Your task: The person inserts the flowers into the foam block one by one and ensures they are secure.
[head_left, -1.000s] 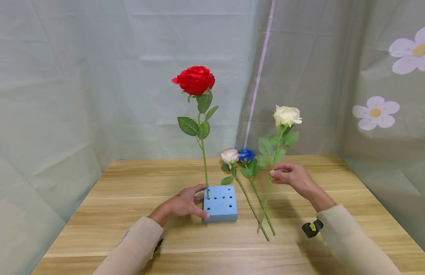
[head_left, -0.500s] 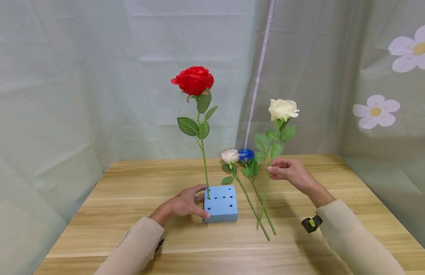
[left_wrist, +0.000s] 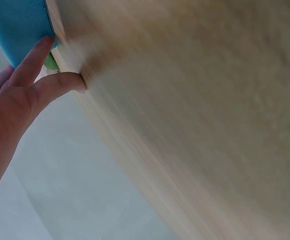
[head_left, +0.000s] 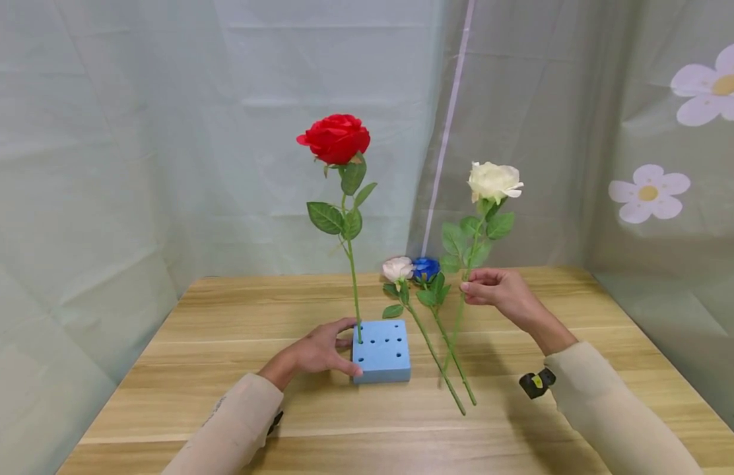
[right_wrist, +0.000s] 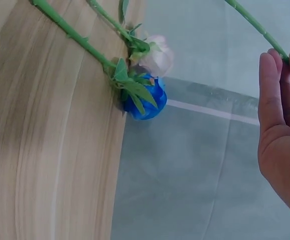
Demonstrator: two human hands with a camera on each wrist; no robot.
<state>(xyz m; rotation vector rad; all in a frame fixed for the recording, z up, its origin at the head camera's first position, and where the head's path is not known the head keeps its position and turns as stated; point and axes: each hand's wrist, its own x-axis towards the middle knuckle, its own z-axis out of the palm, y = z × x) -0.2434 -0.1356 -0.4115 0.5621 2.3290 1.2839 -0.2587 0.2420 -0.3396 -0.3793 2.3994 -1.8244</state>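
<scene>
A light blue foam block [head_left: 381,359] with several holes sits on the wooden table. My left hand [head_left: 321,348] grips it from the left side, thumb at the front corner and fingers along the back. A red rose [head_left: 337,140] stands upright in one of the block's left holes. In the left wrist view a fingertip touches the side of the blue block [left_wrist: 22,30]. My right hand [head_left: 503,297] pinches the green stem of a white rose [head_left: 494,183] below its leaves, flower up and stem slanting down-left. The right wrist view shows only the stem [right_wrist: 254,22] at my fingertips.
Between the block and my right hand lie a pale pink rose [head_left: 398,269] and a blue rose [head_left: 426,269], heads toward the back edge, stems toward me. Pale curtains rise behind and beside the wooden table [head_left: 254,303]; the right one bears printed flowers [head_left: 649,194].
The white rose has risen in my right hand, shifting left and then slightly back right. My left hand has stayed at the block with the red rose still upright.
</scene>
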